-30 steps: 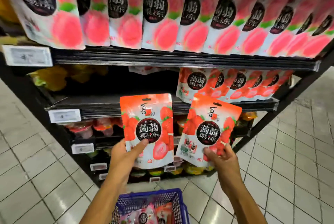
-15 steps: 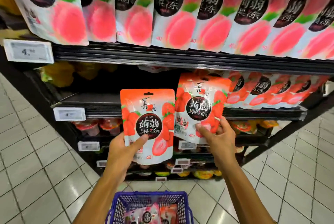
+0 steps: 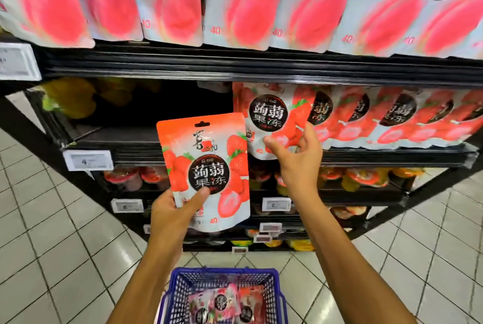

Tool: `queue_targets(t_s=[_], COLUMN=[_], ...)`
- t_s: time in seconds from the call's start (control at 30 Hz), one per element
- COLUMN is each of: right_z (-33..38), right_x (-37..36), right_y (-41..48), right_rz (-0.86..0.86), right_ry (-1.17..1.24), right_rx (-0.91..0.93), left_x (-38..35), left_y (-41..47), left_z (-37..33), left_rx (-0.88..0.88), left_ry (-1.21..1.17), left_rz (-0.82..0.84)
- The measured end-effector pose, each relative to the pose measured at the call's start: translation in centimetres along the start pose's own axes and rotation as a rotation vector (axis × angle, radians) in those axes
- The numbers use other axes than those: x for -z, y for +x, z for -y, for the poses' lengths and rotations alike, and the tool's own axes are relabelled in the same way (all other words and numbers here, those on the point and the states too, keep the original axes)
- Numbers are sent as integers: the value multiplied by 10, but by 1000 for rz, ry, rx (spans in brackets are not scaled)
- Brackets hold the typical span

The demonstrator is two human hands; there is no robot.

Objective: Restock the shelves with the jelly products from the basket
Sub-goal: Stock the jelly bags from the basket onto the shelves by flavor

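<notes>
Black shop shelving over pale floor tiles fills my view. On the middle shelf a strawberry row stands at three o'clock. My right hand, fingers pinching a jelly pouch by its lower edge, sets it at the row's left end; half a second ago it hung lower, before the shelf lip. My left hand grips a second pouch, unchanged. More lie in the basket at six o'clock, so I judge plenty remains.
</notes>
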State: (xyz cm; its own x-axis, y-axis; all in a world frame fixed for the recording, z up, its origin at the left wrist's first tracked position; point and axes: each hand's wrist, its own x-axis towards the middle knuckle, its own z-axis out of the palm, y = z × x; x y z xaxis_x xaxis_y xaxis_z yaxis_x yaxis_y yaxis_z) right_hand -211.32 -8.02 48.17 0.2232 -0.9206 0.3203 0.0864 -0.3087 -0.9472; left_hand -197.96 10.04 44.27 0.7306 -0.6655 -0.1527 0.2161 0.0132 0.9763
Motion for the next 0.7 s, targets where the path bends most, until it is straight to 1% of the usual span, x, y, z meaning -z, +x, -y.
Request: queue_targets(t_s=[0.07, 0.17, 0.27, 0.4, 0.6, 0.7], right_z=[-5, -10, -10, -10, -12, -17], right_x=[-3, 4, 19, 26, 14, 6], right_y=[2, 2, -4, -8, -10, -7], right_rz=[27, 115, 164, 100, 57, -5], right_ry=[-72, -172, -215, -312, -284, -280], right_rx=[-3, -10, -8, 12, 39, 35], left_x=[0, 0, 2, 5, 3, 1], left_y=[0, -1, -2, 0, 3, 4], left_z=[1, 2, 5, 7, 9, 10], left_rx=[-1, 4, 9, 15, 16, 23], left_ry=[-7, -2, 8, -9, -15, -8], left_rz=[-14, -25, -39, -55, -48, -44])
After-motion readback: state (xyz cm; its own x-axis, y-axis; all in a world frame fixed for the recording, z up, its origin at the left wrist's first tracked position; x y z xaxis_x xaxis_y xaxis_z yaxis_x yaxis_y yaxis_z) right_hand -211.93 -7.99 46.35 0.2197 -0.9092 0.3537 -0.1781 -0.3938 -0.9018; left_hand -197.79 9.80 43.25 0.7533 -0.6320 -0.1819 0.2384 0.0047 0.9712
